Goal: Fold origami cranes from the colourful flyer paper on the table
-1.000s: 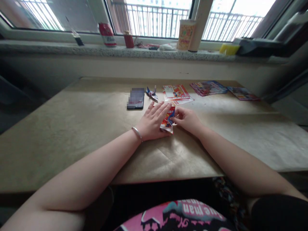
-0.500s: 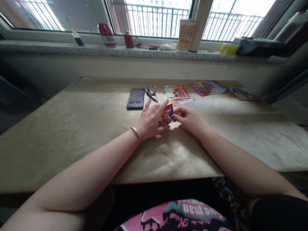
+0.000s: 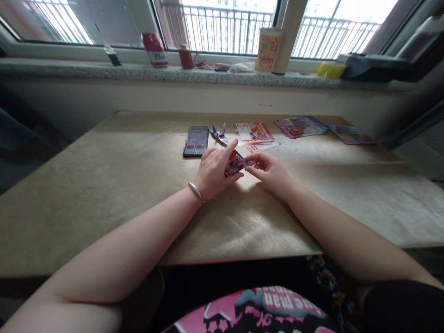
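Note:
A small folded piece of colourful printed paper, mostly red and blue, is between my two hands near the middle of the table. My left hand lies over its left side, thumb along the near edge and index finger stretched across the far side. At the paper's right corner, my right hand pinches with thumb and fingertips. Part of the paper is hidden under the left hand. Just beyond stands a folded paper figure with pointed ends. A phone lies left of that figure.
Loose printed sheets lie behind my hands. Farther right are a stack of colourful sheets and another pile. The stone windowsill holds a red can, a red bottle and a patterned cup.
The paper has been tilted or folded flatter, and less of its red face shows. My left fingers have drawn in and lowered slightly; my right fingertips have shifted a little left.

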Available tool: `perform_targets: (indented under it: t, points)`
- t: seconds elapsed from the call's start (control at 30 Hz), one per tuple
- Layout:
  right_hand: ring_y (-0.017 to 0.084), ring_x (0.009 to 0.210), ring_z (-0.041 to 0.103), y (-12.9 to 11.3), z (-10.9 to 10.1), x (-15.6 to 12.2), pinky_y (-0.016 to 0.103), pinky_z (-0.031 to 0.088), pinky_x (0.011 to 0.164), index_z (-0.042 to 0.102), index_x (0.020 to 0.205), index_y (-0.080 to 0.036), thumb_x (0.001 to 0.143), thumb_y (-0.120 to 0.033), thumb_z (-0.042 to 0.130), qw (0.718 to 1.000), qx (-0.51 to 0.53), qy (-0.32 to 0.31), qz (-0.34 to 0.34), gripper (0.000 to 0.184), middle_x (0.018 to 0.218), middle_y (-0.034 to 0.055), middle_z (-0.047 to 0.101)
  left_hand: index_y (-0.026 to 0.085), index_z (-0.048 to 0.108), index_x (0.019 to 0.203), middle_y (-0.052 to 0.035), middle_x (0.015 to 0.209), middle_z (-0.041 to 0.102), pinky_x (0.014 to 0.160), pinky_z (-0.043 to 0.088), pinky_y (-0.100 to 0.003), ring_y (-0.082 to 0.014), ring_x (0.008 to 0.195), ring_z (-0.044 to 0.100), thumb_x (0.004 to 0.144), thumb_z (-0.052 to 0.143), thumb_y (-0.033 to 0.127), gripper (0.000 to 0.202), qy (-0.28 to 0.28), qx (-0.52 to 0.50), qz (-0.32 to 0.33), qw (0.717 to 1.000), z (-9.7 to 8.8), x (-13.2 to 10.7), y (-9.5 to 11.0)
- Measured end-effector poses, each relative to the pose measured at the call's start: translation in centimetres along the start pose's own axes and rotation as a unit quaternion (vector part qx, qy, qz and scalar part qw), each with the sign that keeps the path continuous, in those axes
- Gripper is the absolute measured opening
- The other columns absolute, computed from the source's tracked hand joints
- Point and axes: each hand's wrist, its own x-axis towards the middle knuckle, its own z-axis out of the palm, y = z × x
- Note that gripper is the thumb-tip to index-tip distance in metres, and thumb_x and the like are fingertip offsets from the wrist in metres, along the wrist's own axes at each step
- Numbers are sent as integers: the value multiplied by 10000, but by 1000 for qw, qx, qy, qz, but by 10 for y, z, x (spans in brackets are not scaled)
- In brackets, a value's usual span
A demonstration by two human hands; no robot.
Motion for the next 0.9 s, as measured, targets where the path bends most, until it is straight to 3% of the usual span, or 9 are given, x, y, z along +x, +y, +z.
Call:
perform_targets:
  t: [0.23, 0.4, 0.57, 0.67, 0.9]
  points:
    - [161, 748, 630, -2, 1, 0, 315, 519, 704, 683, 863, -205, 747, -455, 723, 1000, -28, 6, -2, 278, 864, 42, 703, 162, 390, 1433, -95, 1112, 669, 990, 410, -411, -261, 1014, 603, 774, 724, 427, 786, 11, -44, -1, 999, 2, -1, 0]
    - [163, 781, 622, -8, 1, -4, 289, 507, 664, 691, 836, -214, 787, -430, 694, 996, -84, 10, -33, 222, 850, 36, 695, 203, 555, 1230, -44, 1023, 698, 1086, 351, -459, -219, 971, 629, 828, 669, 382, 455, 28, -85, -47, 995, 4, 0, 2]
    - [162, 791, 612, -13, 2, -7, 265, 486, 607, 683, 807, -216, 815, -386, 671, 990, -121, 15, -68, 171, 836, 33, 680, 203, 634, 937, 3, 854, 697, 1096, 351, -455, -168, 840, 636, 863, 622, 354, 169, 38, -104, -43, 993, 2, 3, 4]
    - [159, 782, 607, -15, 3, -7, 261, 485, 595, 674, 785, -211, 813, -361, 678, 989, -122, 26, -76, 153, 823, 32, 673, 204, 631, 851, 10, 837, 700, 1109, 340, -453, -159, 835, 638, 875, 608, 341, 141, 37, -112, -33, 993, 0, 3, 5]
    - [162, 791, 611, -15, 4, -7, 266, 502, 604, 658, 783, -214, 810, -356, 684, 987, -133, 36, -83, 147, 837, 35, 666, 206, 647, 853, 13, 866, 716, 1146, 303, -468, -150, 863, 656, 890, 594, 292, 108, 34, -136, -34, 990, 1, 3, 6]
